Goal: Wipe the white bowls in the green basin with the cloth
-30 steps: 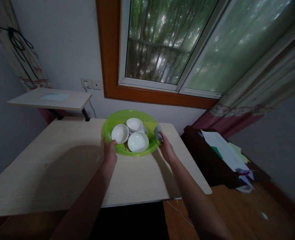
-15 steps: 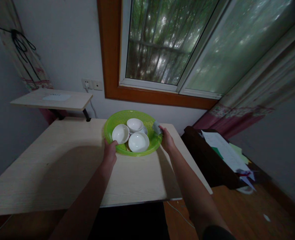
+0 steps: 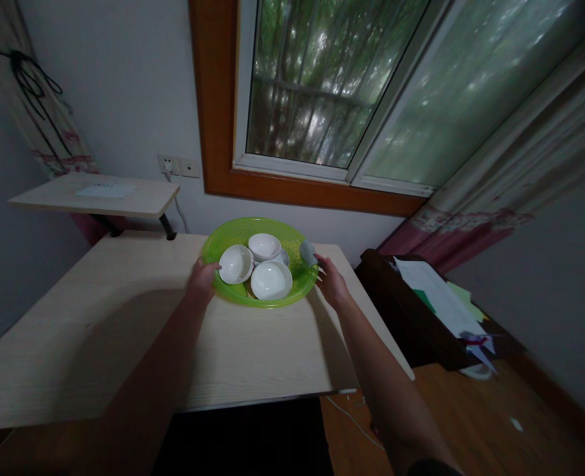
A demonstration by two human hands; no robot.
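A round green plastic basin [image 3: 299, 285] stands on the back part of the pale wooden table, against the wall. Inside it, white bowls are grouped: a left one [image 3: 236, 264], a back one [image 3: 264, 246] and a front one [image 3: 271, 280]. Part of another pale dish [image 3: 284, 258] shows behind the front bowl. My left hand [image 3: 203, 276] is closed on the basin's left rim, thumb toward the left bowl. On the right rim, my right hand [image 3: 332, 283] grips the basin; its fingertips touch a grey cloth [image 3: 308, 252]. Its lower fingers are partly hidden.
A small raised shelf [image 3: 146, 198] with a paper stands on the table's back left. Behind are a wall socket [image 3: 168, 164] and a window [image 3: 316, 99]. Right of the table [image 3: 252, 357] sits a dark cabinet [image 3: 396, 311] with papers on top.
My left hand has slid back and to the left along the basin's rim. My right hand's fingers look slightly more spread. The view has shifted a little; the bowls stay as they were.
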